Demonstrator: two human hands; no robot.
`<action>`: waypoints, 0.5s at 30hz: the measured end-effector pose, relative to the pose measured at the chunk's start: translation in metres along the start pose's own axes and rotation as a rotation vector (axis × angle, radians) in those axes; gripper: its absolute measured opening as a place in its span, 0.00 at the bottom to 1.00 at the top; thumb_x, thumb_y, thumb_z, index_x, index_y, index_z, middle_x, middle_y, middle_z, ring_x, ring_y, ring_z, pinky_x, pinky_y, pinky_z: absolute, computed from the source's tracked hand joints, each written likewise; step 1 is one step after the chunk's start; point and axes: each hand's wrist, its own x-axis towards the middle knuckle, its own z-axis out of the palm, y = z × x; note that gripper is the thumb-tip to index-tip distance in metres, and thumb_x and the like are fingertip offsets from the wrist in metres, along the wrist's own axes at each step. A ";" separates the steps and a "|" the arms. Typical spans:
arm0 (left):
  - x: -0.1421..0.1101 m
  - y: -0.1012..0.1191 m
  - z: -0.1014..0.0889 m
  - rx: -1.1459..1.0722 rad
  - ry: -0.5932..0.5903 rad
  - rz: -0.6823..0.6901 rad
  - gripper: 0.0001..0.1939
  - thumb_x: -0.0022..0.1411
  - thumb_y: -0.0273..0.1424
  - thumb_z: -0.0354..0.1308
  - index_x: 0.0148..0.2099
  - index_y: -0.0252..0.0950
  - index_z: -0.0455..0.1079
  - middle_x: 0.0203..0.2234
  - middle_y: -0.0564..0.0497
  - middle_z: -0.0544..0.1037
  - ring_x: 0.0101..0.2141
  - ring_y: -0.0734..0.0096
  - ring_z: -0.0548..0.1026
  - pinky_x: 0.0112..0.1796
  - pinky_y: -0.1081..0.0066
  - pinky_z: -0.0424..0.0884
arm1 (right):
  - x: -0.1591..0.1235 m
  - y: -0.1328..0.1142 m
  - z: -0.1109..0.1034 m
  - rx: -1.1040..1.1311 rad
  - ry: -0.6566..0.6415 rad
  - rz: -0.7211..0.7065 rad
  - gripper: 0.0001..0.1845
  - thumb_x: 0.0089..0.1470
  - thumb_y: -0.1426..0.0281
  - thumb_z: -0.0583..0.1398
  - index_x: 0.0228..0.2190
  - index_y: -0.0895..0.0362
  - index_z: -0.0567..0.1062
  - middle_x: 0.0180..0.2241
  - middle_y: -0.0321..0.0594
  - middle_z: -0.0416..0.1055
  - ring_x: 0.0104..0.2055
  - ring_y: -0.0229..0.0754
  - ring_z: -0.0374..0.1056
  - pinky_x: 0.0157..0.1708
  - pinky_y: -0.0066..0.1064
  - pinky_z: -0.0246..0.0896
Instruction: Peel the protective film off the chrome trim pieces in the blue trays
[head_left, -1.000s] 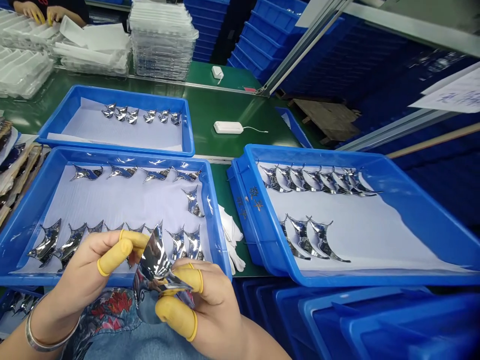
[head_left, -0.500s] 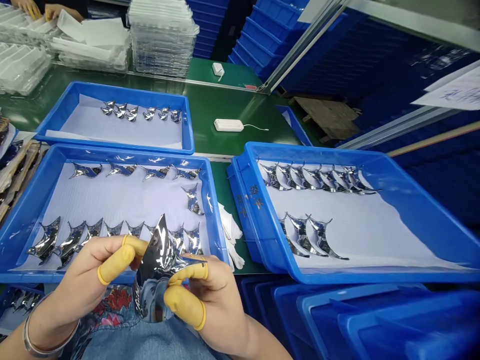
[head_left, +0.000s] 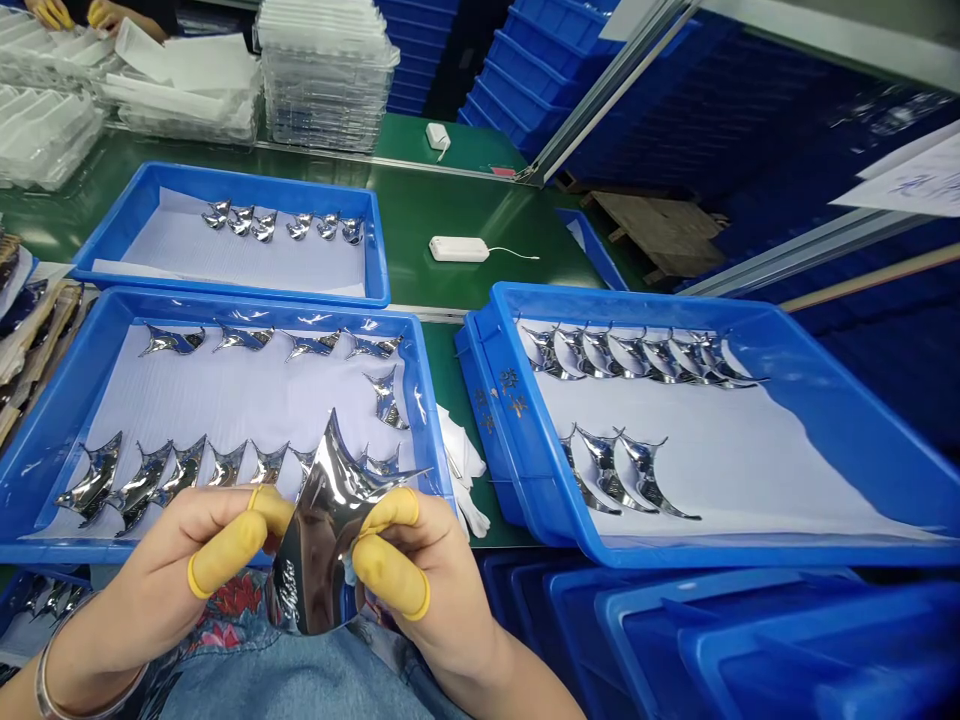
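A curved, mirror-bright chrome piece (head_left: 326, 535) with pointed corners is held up in front of my body, its lettering at the lower left. My left hand (head_left: 202, 560), in yellow finger cots, pinches its left edge. On the opposite edge my right hand (head_left: 420, 575), also in yellow cots, grips it between thumb and fingers. Behind both hands lies a blue tray (head_left: 56, 420) lined with white paper, holding rows of similar chrome pieces (head_left: 180, 470). Part of its front row is hidden by the held piece.
To the right, another blue tray (head_left: 847, 400) holds two rows of chrome pieces. Farther back are a tray of smaller pieces (head_left: 300, 228), a white device with a cord (head_left: 458, 249) and stacked clear trays (head_left: 322, 90). A co-worker's hands (head_left: 82, 14) show at upper left.
The chrome piece has been turned, so its broad face shows more and its tip sits slightly higher. My right hand has shifted a little to the right, still gripping it.
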 end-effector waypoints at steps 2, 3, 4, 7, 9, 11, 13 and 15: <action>-0.001 0.001 -0.001 0.019 -0.029 0.001 0.18 0.67 0.45 0.55 0.43 0.44 0.82 0.32 0.48 0.82 0.33 0.65 0.75 0.37 0.70 0.72 | 0.001 0.001 -0.001 0.036 -0.012 0.017 0.18 0.43 0.57 0.73 0.24 0.54 0.74 0.18 0.30 0.67 0.16 0.32 0.59 0.16 0.25 0.60; -0.001 0.001 -0.001 0.029 -0.038 0.004 0.18 0.67 0.46 0.55 0.43 0.43 0.82 0.31 0.48 0.81 0.33 0.66 0.74 0.36 0.70 0.71 | 0.001 0.002 -0.002 0.052 -0.022 0.020 0.18 0.43 0.57 0.73 0.24 0.54 0.74 0.18 0.30 0.66 0.16 0.31 0.58 0.16 0.24 0.60; -0.001 0.001 -0.002 0.042 -0.039 0.008 0.19 0.67 0.46 0.54 0.43 0.43 0.82 0.30 0.49 0.80 0.32 0.66 0.73 0.36 0.70 0.71 | 0.001 0.003 -0.003 0.062 -0.028 0.020 0.17 0.44 0.57 0.73 0.25 0.54 0.74 0.18 0.29 0.66 0.15 0.31 0.57 0.16 0.24 0.59; -0.004 0.000 -0.004 0.103 -0.036 0.009 0.21 0.66 0.47 0.54 0.37 0.40 0.82 0.25 0.49 0.77 0.29 0.66 0.71 0.33 0.70 0.71 | 0.002 0.006 -0.005 0.049 -0.024 -0.005 0.17 0.46 0.57 0.72 0.26 0.55 0.74 0.19 0.31 0.68 0.16 0.31 0.59 0.17 0.24 0.59; -0.006 -0.001 -0.004 0.137 0.001 0.019 0.23 0.65 0.49 0.55 0.30 0.39 0.80 0.22 0.49 0.74 0.26 0.66 0.69 0.31 0.68 0.71 | 0.002 0.007 -0.006 0.031 -0.007 -0.006 0.19 0.45 0.55 0.72 0.26 0.55 0.75 0.21 0.33 0.69 0.19 0.33 0.61 0.19 0.25 0.60; -0.006 -0.001 -0.003 0.162 0.038 0.045 0.24 0.64 0.50 0.56 0.26 0.39 0.79 0.19 0.49 0.72 0.24 0.67 0.67 0.29 0.68 0.70 | 0.002 0.008 -0.007 0.030 0.010 0.013 0.20 0.44 0.54 0.72 0.26 0.56 0.75 0.21 0.33 0.69 0.20 0.34 0.62 0.20 0.26 0.60; -0.006 -0.001 -0.002 0.189 0.048 0.071 0.24 0.63 0.50 0.56 0.24 0.39 0.78 0.18 0.50 0.70 0.23 0.67 0.65 0.27 0.68 0.69 | 0.002 0.007 -0.008 0.043 0.020 0.034 0.21 0.43 0.53 0.72 0.25 0.56 0.74 0.21 0.33 0.69 0.21 0.34 0.63 0.21 0.27 0.61; -0.005 0.000 -0.001 0.204 0.019 0.083 0.25 0.64 0.51 0.55 0.25 0.40 0.78 0.18 0.50 0.71 0.23 0.67 0.65 0.28 0.68 0.69 | 0.002 0.006 -0.008 0.063 0.015 0.052 0.21 0.43 0.53 0.72 0.25 0.55 0.74 0.21 0.33 0.69 0.20 0.35 0.62 0.22 0.28 0.62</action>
